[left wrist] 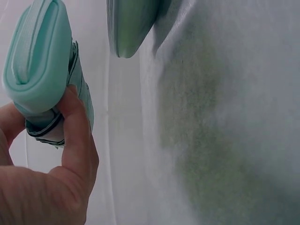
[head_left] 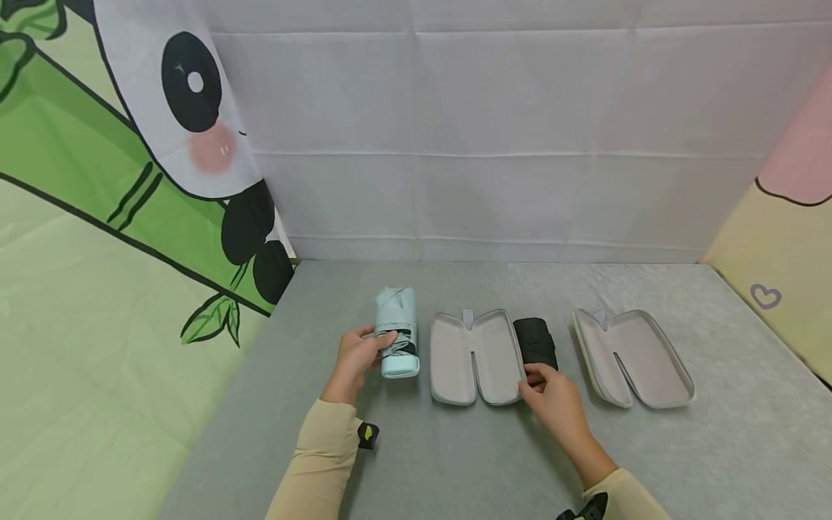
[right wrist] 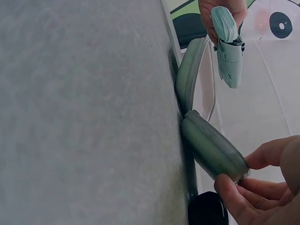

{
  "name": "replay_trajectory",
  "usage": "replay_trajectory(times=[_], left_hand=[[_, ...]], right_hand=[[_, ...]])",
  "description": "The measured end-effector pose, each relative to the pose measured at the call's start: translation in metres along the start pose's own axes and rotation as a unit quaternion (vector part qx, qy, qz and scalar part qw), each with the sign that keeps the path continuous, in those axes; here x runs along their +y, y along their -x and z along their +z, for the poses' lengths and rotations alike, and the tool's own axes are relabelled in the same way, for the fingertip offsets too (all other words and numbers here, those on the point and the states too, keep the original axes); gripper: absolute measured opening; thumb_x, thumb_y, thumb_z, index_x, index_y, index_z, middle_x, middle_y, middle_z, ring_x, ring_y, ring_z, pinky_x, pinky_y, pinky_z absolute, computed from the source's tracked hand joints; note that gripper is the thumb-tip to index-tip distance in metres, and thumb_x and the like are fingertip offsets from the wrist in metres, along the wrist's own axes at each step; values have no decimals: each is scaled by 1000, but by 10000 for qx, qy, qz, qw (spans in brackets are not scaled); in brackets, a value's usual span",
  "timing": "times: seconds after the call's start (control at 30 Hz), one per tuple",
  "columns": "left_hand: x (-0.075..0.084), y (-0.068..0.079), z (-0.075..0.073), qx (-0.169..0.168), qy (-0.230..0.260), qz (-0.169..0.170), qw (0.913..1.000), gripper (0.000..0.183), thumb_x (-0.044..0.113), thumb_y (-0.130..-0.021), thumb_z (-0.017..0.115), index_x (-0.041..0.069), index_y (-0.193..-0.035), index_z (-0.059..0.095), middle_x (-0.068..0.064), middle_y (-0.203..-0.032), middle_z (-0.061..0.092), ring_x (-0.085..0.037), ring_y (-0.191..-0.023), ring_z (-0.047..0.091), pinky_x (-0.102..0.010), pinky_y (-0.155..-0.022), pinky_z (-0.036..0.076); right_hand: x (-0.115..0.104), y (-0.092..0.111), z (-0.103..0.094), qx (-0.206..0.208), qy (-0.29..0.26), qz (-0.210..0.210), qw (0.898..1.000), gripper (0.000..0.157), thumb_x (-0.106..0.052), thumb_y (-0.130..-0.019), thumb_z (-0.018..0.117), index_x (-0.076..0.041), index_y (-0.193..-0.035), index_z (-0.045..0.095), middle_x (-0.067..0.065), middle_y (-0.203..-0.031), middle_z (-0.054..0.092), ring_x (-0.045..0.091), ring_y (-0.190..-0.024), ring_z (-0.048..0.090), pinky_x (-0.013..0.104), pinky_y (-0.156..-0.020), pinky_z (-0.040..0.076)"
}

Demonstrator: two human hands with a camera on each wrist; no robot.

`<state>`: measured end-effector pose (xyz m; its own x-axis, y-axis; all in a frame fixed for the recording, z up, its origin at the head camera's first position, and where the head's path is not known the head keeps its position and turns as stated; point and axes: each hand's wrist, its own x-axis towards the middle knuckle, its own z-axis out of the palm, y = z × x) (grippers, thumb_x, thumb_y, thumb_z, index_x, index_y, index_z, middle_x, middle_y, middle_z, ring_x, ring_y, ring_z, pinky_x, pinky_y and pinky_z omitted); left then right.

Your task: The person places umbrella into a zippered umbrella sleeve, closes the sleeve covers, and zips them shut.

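My left hand (head_left: 356, 355) grips a folded mint-green compact umbrella (head_left: 398, 318) around its strap, holding it up over the table. Its handle end with a wrist loop (left wrist: 35, 51) faces the left wrist camera. With thumb and fingers, my right hand (head_left: 552, 397) pinches the right half of an opened case (head_left: 500, 357) by its near corner. The case has a pale grey lining, and its outside (right wrist: 213, 145) looks green in the right wrist view. Just right of it lies a black folded umbrella (head_left: 536, 341), partly hidden behind my right fingers.
Farther right on the grey table (head_left: 747, 433) lies a second opened case (head_left: 653, 357) with the same pale lining. A white cloth backdrop (head_left: 507, 144) rises behind the table. Printed cloth (head_left: 84, 303) hangs along the left side, and another printed cloth (head_left: 773, 253) along the right.
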<state>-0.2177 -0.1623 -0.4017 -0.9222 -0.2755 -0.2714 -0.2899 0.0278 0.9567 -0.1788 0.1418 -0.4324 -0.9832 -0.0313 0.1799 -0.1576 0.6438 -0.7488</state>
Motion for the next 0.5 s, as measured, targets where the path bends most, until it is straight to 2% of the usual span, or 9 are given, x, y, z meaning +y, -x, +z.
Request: replay_trajectory(times=[0.5], left_hand=[[2, 2, 6, 9, -2, 53, 10000, 60, 18, -84, 70, -5, -132, 43, -22, -114, 57, -26, -90, 59, -43, -83, 46]], right_hand=[[-3, 0, -1, -18, -40, 26, 10000, 28, -6, -82, 65, 5, -108, 64, 9, -85, 65, 19, -72, 60, 30, -59, 47]])
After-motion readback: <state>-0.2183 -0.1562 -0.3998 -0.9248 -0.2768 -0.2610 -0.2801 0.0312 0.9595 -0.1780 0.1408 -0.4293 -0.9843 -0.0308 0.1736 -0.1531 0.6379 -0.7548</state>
